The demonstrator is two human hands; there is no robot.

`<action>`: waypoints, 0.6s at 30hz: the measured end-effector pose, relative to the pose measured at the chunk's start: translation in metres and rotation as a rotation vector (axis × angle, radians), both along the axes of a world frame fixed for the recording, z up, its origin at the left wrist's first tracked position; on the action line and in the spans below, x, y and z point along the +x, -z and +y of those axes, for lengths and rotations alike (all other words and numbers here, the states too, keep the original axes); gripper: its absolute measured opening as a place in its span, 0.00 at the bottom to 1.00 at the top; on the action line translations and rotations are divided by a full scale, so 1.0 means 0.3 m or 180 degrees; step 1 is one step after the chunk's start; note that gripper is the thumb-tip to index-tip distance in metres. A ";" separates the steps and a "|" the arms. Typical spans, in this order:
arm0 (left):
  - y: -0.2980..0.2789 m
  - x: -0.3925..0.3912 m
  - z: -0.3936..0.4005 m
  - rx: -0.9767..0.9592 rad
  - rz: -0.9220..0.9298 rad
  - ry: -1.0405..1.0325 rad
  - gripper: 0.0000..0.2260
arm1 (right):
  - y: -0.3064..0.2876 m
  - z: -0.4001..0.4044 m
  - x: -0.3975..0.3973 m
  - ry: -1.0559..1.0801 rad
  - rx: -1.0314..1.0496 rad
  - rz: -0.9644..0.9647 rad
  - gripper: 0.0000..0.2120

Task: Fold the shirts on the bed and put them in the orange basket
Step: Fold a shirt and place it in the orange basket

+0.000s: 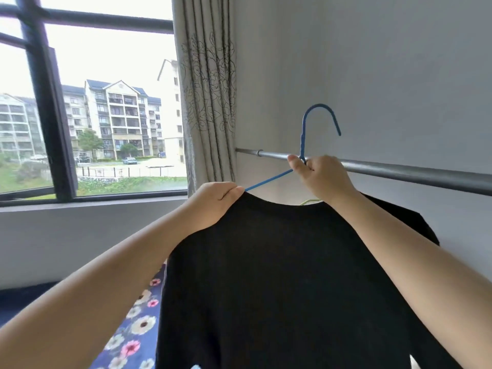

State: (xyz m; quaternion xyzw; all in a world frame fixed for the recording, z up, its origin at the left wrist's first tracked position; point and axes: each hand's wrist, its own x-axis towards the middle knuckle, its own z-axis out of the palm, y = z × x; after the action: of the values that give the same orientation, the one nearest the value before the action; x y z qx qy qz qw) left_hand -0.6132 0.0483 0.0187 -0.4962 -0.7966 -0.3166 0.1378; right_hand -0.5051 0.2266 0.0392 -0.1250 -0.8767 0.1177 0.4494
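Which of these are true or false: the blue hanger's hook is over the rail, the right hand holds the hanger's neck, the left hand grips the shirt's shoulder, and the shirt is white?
1. The blue hanger is hooked over the rail. False: its hook stands free above the rail.
2. The right hand holds the hanger's neck. True.
3. The left hand grips the shirt at its shoulder. True.
4. The shirt is white. False: it is black.
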 end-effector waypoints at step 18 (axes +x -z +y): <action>-0.045 -0.195 -1.000 -0.0449 0.0297 -0.0681 0.17 | -0.002 -0.877 -0.335 -0.0461 -0.0186 -0.0188 0.25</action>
State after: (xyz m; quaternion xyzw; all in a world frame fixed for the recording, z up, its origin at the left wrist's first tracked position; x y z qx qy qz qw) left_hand -0.6716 -0.2515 0.0323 -0.4311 -0.8579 -0.2199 0.1725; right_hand -0.6055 -0.0365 0.0399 -0.0778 -0.8925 0.1717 0.4099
